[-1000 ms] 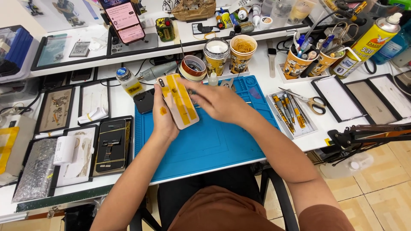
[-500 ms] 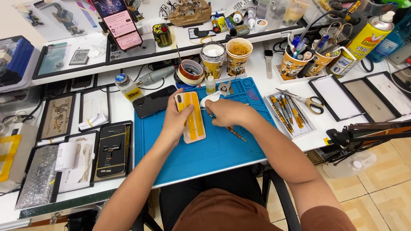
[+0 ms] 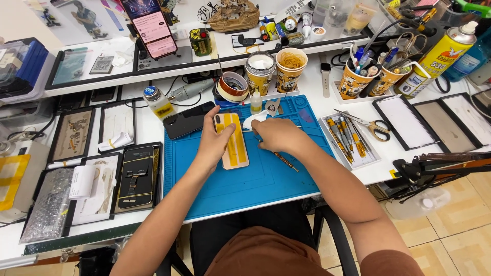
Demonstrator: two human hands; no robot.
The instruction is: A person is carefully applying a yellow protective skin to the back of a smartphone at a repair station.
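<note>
A phone back cover [image 3: 232, 140] with yellow tape strips lies on the blue work mat [image 3: 245, 179]. My left hand [image 3: 214, 143] rests on its left edge and holds it flat against the mat. Just right of the phone, my right hand [image 3: 276, 135] is closed around a white wipe [image 3: 253, 120] at the phone's upper right corner. A thin tool [image 3: 285, 161] lies on the mat under my right wrist.
A dark phone [image 3: 188, 120] lies at the mat's upper left corner. Tape rolls [image 3: 232, 87], paper cups [image 3: 291, 66], a small bottle [image 3: 255, 102], a screwdriver tray [image 3: 348, 138] with scissors [image 3: 371, 125], and a spray can [image 3: 434, 56] crowd the desk. Framed panels [image 3: 135, 176] sit left.
The phone has come down from my raised hands onto the mat. My left hand now pins it and my right hand has taken up the white wipe.
</note>
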